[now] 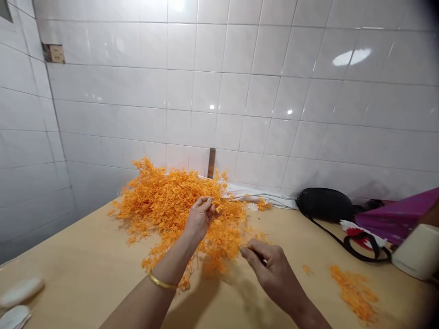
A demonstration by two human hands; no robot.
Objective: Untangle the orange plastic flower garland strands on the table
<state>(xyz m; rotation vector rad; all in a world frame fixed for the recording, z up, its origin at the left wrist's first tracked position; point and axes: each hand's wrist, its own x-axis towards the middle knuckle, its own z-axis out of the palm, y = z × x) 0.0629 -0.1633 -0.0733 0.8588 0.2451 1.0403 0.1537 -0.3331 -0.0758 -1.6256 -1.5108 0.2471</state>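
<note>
A large heap of orange dried-looking flower sprigs [164,196] lies on the table against the tiled wall. My left hand [201,217], with a gold bangle at the wrist, pinches an orange sprig [218,208] in front of the heap. Lower and to the right, my right hand [269,265] is closed, thumb against forefinger, beside the loose orange fronds. Whatever sits between those fingertips is too small to make out. A smaller pile of orange sprigs [355,292] rests at the right.
A black bag [324,204] with a strap, a purple sheet [399,214] and a cream cup-like object [418,251] stand at the right. White cloth [277,198] runs along the wall, near a metal strip [211,163]. Pale rounded objects [21,292] lie at the left edge.
</note>
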